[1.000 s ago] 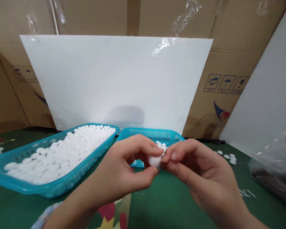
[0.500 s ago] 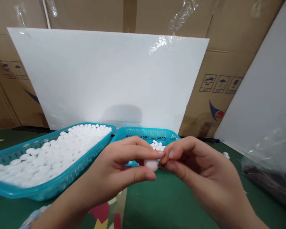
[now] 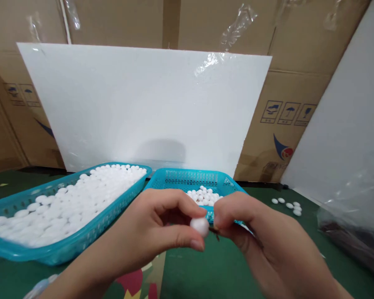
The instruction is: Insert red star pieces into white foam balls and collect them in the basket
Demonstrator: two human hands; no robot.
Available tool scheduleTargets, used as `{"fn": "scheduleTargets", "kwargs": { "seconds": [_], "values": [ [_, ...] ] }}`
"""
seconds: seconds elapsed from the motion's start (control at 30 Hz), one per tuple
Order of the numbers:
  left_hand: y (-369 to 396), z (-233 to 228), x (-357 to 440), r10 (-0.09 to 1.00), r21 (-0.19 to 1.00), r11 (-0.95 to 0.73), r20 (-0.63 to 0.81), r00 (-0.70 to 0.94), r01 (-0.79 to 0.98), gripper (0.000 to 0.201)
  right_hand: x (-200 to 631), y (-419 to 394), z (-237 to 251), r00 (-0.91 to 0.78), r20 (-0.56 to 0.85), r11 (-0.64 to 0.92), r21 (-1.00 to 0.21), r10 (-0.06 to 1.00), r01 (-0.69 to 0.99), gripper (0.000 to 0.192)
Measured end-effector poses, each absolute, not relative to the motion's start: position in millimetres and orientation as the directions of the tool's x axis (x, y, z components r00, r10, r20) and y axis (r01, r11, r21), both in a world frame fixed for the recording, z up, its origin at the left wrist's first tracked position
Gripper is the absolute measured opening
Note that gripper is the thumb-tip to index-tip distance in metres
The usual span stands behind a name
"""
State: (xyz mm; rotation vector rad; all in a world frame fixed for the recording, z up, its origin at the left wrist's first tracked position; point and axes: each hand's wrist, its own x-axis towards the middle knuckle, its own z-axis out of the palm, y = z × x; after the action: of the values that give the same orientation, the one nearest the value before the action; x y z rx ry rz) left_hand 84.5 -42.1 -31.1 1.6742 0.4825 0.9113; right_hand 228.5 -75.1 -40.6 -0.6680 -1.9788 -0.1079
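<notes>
Hands meet before the small basket: my left hand pinches the ball; right hand pinches something dark, unidentifiable; ball round, no axis.

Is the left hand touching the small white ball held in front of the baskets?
Touching: the head view shows the left hand pinching the white ball between thumb and forefinger.

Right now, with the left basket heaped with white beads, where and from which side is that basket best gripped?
Probably the near long rim of the left basket, taken from the front: it is bare, while white beads heap the inside.
</notes>
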Motion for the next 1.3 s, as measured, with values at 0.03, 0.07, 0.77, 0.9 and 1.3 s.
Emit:
{"fn": "scheduleTargets", "kwargs": {
  "seconds": [0.03, 0.07, 0.77, 0.9, 1.3],
  "values": [
    [-42.3, -30.8, 84.0, 0.707, 0.933, -0.333, 0.343, 0.618, -0.136, 0.022, 228.9, -75.1, -41.6, -0.35, 0.846, 0.841, -0.19, 0.402, 0.507, 0.02],
    [-42.5, -30.5, 83.8, 0.696, 0.921, -0.367, 0.366, 0.618, -0.131, 0.022, 229.3, -75.0, -42.9, -0.349, 0.848, 0.839, -0.185, 0.4, 0.511, 0.02],
    [-44.9, -24.8, 84.6, 0.651, 0.86, -0.507, 0.332, 0.682, 0.066, 0.01, 225.5, -77.1, -57.0, -0.404, 0.771, 0.83, -0.274, 0.491, 0.486, 0.016],
    [-45.9, -24.1, 84.5, 0.642, 0.833, -0.547, 0.35, 0.683, 0.088, 0.011, 225.6, -77.4, -60.5, -0.386, 0.761, 0.814, -0.306, 0.521, 0.495, 0.016],
    [-44.8, -30.2, 90.3, 0.596, 0.787, -0.598, 0.311, 0.741, 0.151, 0.013, 223.4, -77.4, -54.2, -0.462, 0.791, 0.783, -0.034, 0.401, 0.621, 0.019]
  ]
}}
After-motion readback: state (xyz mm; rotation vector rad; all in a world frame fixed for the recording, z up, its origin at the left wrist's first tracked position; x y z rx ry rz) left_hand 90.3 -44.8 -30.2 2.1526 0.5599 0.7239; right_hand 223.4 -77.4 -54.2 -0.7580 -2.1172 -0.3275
